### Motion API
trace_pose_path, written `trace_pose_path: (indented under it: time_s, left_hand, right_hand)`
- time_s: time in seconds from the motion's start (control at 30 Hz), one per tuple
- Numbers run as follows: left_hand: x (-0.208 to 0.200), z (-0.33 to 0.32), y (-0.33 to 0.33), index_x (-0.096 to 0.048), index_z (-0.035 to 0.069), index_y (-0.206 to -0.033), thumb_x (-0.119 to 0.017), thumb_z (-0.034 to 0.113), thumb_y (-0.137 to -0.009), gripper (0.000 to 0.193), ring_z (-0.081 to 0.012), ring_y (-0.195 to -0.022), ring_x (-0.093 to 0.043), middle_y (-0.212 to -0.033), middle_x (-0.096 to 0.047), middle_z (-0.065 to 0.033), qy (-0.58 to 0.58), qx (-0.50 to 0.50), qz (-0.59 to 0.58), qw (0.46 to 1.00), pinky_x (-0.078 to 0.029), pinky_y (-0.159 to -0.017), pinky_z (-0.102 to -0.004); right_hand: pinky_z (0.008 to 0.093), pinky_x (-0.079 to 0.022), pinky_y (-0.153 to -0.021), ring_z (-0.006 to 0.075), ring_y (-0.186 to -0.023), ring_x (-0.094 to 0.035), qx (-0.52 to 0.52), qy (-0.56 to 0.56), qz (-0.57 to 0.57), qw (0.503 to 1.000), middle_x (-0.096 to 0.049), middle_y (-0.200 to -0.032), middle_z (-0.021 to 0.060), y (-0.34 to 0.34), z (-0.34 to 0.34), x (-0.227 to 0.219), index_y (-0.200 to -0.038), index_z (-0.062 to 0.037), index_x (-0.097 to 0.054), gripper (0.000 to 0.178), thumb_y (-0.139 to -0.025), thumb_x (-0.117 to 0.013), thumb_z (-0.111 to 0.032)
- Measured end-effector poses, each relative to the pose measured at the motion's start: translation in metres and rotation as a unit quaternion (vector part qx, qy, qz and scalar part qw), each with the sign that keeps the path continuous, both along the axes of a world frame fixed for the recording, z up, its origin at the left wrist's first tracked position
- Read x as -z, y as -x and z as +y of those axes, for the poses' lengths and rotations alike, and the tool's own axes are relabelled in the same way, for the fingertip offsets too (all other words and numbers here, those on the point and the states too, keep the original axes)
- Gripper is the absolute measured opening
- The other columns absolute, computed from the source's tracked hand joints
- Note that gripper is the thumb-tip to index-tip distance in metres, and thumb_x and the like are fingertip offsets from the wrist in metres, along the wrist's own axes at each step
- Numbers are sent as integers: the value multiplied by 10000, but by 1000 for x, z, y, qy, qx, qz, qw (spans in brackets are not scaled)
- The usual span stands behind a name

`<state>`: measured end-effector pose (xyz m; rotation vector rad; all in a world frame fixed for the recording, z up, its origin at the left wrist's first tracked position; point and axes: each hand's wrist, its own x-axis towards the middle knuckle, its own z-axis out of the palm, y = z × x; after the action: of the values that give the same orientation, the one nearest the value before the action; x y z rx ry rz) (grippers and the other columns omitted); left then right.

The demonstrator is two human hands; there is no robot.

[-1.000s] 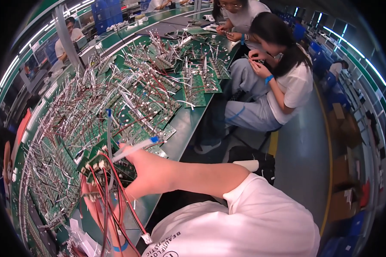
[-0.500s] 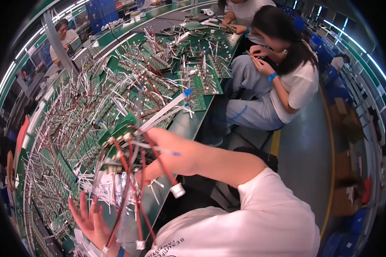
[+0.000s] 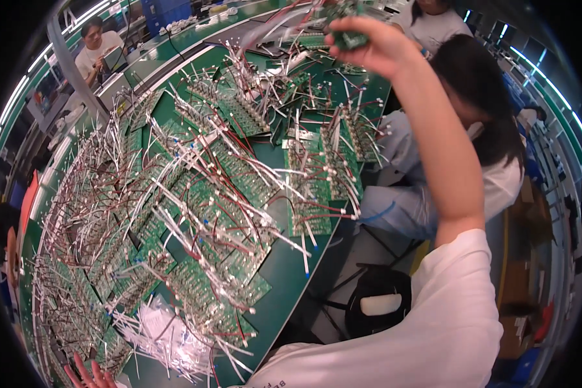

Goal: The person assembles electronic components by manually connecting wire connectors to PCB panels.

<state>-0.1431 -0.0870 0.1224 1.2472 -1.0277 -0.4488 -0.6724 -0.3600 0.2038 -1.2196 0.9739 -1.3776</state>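
Stretched out toward the far side of the table, my right hand (image 3: 378, 48) is closed around a small green circuit board (image 3: 349, 39). Red and white wires trail leftward from that board, blurred by motion. At the lower left rim only the fingers of my left hand (image 3: 89, 374) show, spread apart and holding nothing. A bunch of loose white ribbon cables (image 3: 165, 333) with blue ends lies to the right of those fingers, partly in clear plastic. Green circuit boards (image 3: 239, 265) with many red, black and white wires cover much of the green table (image 3: 284, 262).
A co-worker (image 3: 472, 97) sits close at the right edge of the table, below my raised arm. Another person (image 3: 433, 19) is behind. Across the line, a person (image 3: 98, 52) handles a panel near a metal post (image 3: 77, 61). A dark stool (image 3: 378, 304) stands at the right.
My right hand has swung from the near middle of the table up and away to the far side, carrying the wired circuit board. My left hand has dropped toward the lower left rim.
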Motion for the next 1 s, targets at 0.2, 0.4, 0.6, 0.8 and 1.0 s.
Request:
trace_pose_path:
  time_s: [0.2,0.4,0.6,0.8,1.0]
  left_hand:
    - [-8,-36,21,-257,38,-1377,-387,160,-923,487,-401,-1260,-339,-1376,-340,-210,-50,-86,33,994,-269,-1048,-515]
    - [-7,-54,24,-292,47,-1368,-481,216,-872,557,-360,-1312,-247,-1399,-315,-201,-67,-177,143,971,-134,-1097,-465]
    - [8,-60,5,-208,60,-1390,-490,248,-876,615,-360,-1325,-217,-1408,-296,-206,-102,-189,155,964,-88,-1112,-452]
    - [4,-70,19,-159,91,-1410,-468,321,-885,651,-337,-1354,-130,-1470,-153,-161,-178,-200,122,956,-49,-1118,-449]
    - [19,-65,-5,-177,122,-1413,-471,322,-884,638,-321,-1314,-228,-1460,-198,-139,-179,-166,119,962,-145,-1089,-449]
  right_hand:
    - [376,-533,-660,251,-751,-583,180,-65,-148,970,-554,-833,152,168,-181,20,-911,43,-508,191,-775,-620,-31]
    - [380,-532,-533,236,-590,-569,406,-140,-159,889,-546,-749,109,183,-249,99,-867,-23,-501,194,-725,-632,-44]
    - [375,-530,-530,225,-580,-564,466,-229,-106,848,-544,-781,95,224,-282,150,-885,-39,-512,238,-681,-635,-23]
    - [390,-528,-556,226,-592,-552,370,-289,2,883,-516,-835,118,188,-266,173,-920,-56,-472,285,-677,-615,-12]
    - [397,-536,-569,238,-623,-573,335,-358,66,869,-515,-788,129,194,-268,209,-914,-62,-462,278,-697,-631,-25]
